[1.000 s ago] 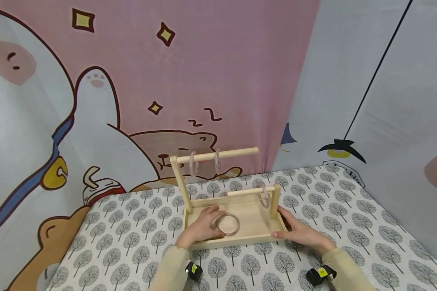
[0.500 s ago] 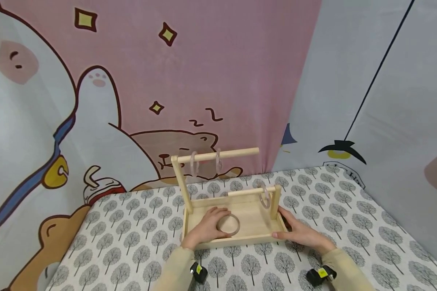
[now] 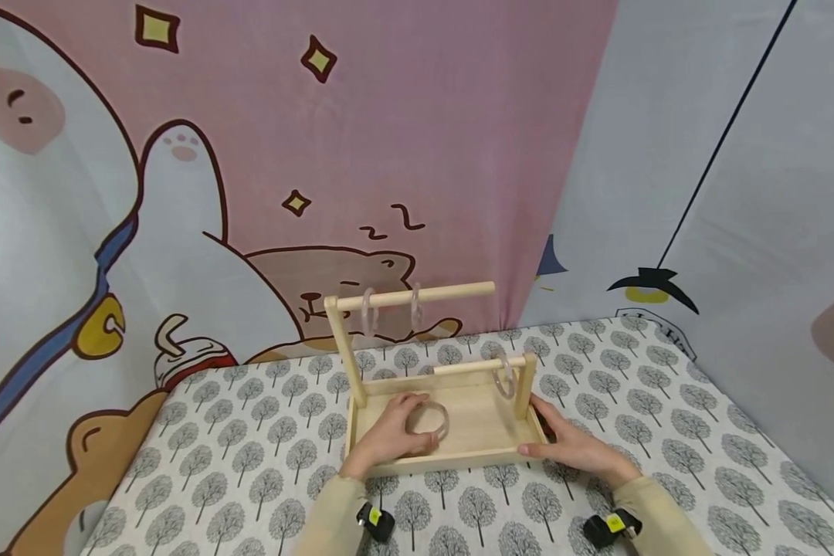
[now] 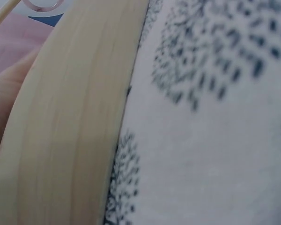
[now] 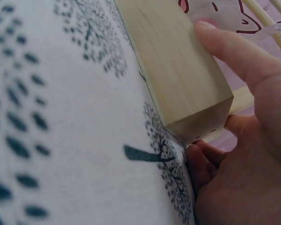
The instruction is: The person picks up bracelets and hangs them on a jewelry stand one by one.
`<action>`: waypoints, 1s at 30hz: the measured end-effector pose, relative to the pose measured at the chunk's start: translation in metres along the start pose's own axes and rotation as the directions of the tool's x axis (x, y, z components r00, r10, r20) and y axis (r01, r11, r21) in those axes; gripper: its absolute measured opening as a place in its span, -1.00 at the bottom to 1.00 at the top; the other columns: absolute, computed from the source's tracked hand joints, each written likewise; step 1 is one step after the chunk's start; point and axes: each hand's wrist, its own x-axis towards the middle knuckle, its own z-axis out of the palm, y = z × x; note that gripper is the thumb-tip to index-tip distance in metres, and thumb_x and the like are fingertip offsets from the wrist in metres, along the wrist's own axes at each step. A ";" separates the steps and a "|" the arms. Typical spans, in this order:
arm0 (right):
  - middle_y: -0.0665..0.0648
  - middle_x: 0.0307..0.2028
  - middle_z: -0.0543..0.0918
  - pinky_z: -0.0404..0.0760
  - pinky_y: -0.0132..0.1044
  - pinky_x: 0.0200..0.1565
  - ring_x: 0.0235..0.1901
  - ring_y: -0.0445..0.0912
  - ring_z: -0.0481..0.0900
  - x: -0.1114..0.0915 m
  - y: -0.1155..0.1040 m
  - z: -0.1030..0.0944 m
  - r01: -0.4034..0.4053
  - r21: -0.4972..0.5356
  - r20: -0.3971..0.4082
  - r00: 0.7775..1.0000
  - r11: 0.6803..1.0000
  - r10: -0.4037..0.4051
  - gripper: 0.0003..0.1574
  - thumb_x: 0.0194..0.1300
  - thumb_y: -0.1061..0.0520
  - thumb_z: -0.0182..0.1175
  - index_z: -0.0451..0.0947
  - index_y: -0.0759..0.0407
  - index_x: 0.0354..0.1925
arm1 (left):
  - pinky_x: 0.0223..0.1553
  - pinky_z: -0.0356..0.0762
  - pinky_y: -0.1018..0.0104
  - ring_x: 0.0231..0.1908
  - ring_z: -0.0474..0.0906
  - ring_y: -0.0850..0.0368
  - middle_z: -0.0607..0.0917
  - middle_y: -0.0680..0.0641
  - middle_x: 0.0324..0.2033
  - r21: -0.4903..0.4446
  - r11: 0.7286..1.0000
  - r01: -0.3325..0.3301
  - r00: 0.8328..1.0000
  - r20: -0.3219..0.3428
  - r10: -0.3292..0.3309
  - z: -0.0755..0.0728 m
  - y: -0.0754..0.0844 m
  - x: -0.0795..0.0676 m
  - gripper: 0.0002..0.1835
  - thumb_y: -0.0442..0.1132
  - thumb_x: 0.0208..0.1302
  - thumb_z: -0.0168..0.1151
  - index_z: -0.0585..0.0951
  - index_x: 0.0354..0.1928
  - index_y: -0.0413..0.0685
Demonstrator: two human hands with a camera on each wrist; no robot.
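Observation:
My left hand [image 3: 392,432] reaches into the tray of a wooden jewelry stand [image 3: 459,461] and holds a pale translucent bangle [image 3: 446,423] between thumb and fingers. The bangle's left part is hidden by the hand. At the tray's right end, my right hand [image 3: 577,446] grips the corner, thumb on the front wall and fingers around the end, as the right wrist view confirms. Two similar bangles, one on the left [image 3: 366,313] and one beside it [image 3: 415,309], hang from the upper bar [image 3: 459,291]. Another bangle [image 3: 506,374] hangs on the lower bar [image 3: 459,368].
The stand sits on a tree-print cloth [image 3: 639,463]. A tall post [image 3: 347,355] rises at the tray's left, a short post [image 3: 525,386] at its right. Behind hangs a cartoon-print curtain [image 3: 445,154].
The bangle in my left hand has shifted slightly left and turned, its outline now narrower. My right hand and the stand have stayed in place.

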 end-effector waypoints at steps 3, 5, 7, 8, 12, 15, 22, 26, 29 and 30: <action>0.48 0.42 -0.22 0.33 0.13 0.17 0.26 0.36 0.19 0.000 -0.001 0.000 -0.001 -0.008 -0.002 1.000 1.000 0.001 0.24 0.27 0.07 0.29 -0.37 0.12 0.53 | 0.14 0.37 -0.18 0.14 0.38 -0.18 0.34 -0.28 0.24 -0.043 0.999 -0.006 1.000 -0.028 0.005 -0.001 0.001 -0.001 -0.21 -0.05 0.17 0.35 0.30 0.38 -0.23; 0.50 0.42 -0.22 0.30 0.21 0.18 0.26 0.39 0.17 0.000 -0.001 -0.001 0.003 -0.022 -0.006 1.000 1.000 -0.004 0.24 0.26 0.06 0.29 -0.37 0.14 0.53 | 0.12 0.41 -0.18 0.10 0.41 -0.22 0.35 -0.31 0.20 -0.065 0.997 -0.028 0.999 -0.043 0.025 -0.003 0.003 -0.002 -0.24 -0.09 0.23 0.31 0.28 0.39 -0.25; 0.51 0.42 -0.23 0.25 0.29 0.20 0.27 0.40 0.15 0.000 -0.002 -0.001 0.007 -0.035 -0.015 1.000 0.999 -0.007 0.25 0.25 0.06 0.30 -0.36 0.15 0.53 | 0.05 0.47 -0.16 0.05 0.44 -0.21 0.37 -0.31 0.14 -0.077 0.996 -0.037 0.998 -0.051 0.033 -0.004 0.004 -0.003 -0.27 -0.12 0.27 0.27 0.26 0.41 -0.21; 0.51 0.42 -0.22 0.23 0.31 0.20 0.27 0.41 0.15 0.000 -0.002 -0.001 0.007 -0.037 -0.018 1.000 0.999 -0.007 0.25 0.25 0.05 0.31 -0.36 0.15 0.53 | 0.02 0.50 -0.12 0.02 0.45 -0.18 0.39 -0.30 0.10 -0.079 0.996 -0.039 0.998 -0.050 0.035 -0.004 0.005 -0.003 -0.29 -0.12 0.30 0.24 0.24 0.43 -0.16; 0.49 0.43 -0.21 0.16 0.34 0.22 0.28 0.40 0.13 0.000 -0.002 0.000 -0.002 -0.029 -0.026 1.000 1.000 0.001 0.25 0.23 0.04 0.32 -0.34 0.15 0.53 | -0.13 0.55 0.09 -0.11 0.44 -0.03 0.41 -0.25 -0.02 -0.101 0.994 -0.029 0.999 -0.036 0.025 -0.006 0.007 -0.003 -0.35 -0.11 0.38 0.16 0.23 0.46 -0.01; 0.50 0.43 -0.22 0.13 0.37 0.21 0.29 0.43 0.10 0.000 -0.002 0.000 -0.003 -0.030 -0.026 1.000 1.000 0.002 0.26 0.23 0.04 0.32 -0.34 0.17 0.53 | -0.20 0.50 0.24 -0.18 0.38 0.06 0.41 -0.20 -0.10 -0.103 0.994 -0.024 0.999 -0.034 0.021 -0.006 0.006 -0.002 -0.39 -0.11 0.40 0.13 0.27 0.44 0.01; 0.49 0.43 -0.21 0.09 0.39 0.22 0.30 0.42 0.08 0.000 0.000 0.000 -0.014 -0.024 -0.030 0.999 1.000 0.014 0.26 0.22 0.02 0.33 -0.33 0.15 0.53 | -0.05 0.54 0.06 -0.11 0.45 0.00 0.39 -0.23 0.00 -0.134 0.990 -0.046 0.995 -0.091 0.034 -0.008 0.005 -0.004 -0.40 -0.07 0.40 0.14 0.30 0.41 -0.07; 0.49 0.43 -0.21 0.10 0.39 0.21 0.30 0.43 0.08 0.000 0.000 0.000 -0.018 -0.017 -0.026 1.000 1.000 0.018 0.26 0.23 0.02 0.32 -0.33 0.15 0.53 | 0.05 0.50 -0.06 -0.03 0.47 -0.13 0.37 -0.29 0.09 -0.178 0.981 -0.076 0.990 -0.132 0.053 -0.009 0.008 -0.006 -0.38 -0.08 0.38 0.17 0.30 0.41 -0.07; 0.49 0.43 -0.21 0.10 0.39 0.22 0.30 0.42 0.08 -0.001 -0.001 0.000 -0.022 -0.013 -0.026 0.999 1.000 0.021 0.26 0.23 0.02 0.32 -0.34 0.15 0.53 | 0.06 0.48 -0.16 -0.01 0.47 -0.31 0.37 -0.40 0.10 -0.221 0.970 -0.104 0.985 -0.161 0.068 -0.012 0.021 -0.010 -0.39 -0.22 0.35 0.21 0.30 0.39 -0.19; 0.49 0.43 -0.21 0.10 0.39 0.22 0.30 0.42 0.09 -0.001 -0.001 0.000 -0.020 -0.012 -0.027 0.999 1.000 0.020 0.26 0.23 0.02 0.32 -0.34 0.16 0.53 | 0.05 0.48 -0.18 -0.01 0.47 -0.35 0.37 -0.43 0.08 -0.232 0.966 -0.110 0.983 -0.166 0.072 -0.014 0.026 -0.011 -0.40 -0.26 0.34 0.21 0.30 0.38 -0.23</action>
